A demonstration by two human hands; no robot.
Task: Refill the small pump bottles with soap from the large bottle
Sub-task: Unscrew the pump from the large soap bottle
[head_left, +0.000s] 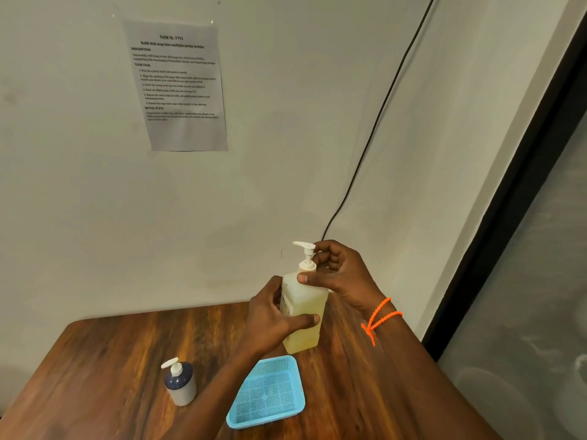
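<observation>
A tall clear bottle of yellowish soap (306, 315) with a white pump head stands upright near the far edge of the wooden table (111, 360). My left hand (270, 319) grips its body from the left, thumb across the front. My right hand (340, 274) curls around the neck and pump collar at the top, thumb on the bottle's shoulder. A small pump bottle (180, 382), dark blue above and grey-white below, with a white pump, stands alone at the front left.
A light blue mesh plastic tray (251, 414) lies empty just in front of the big bottle. A printed task sheet (178, 87) hangs on the wall behind, and a black cable (378, 112) runs down the wall. A dark-framed glass panel (514, 217) borders the right.
</observation>
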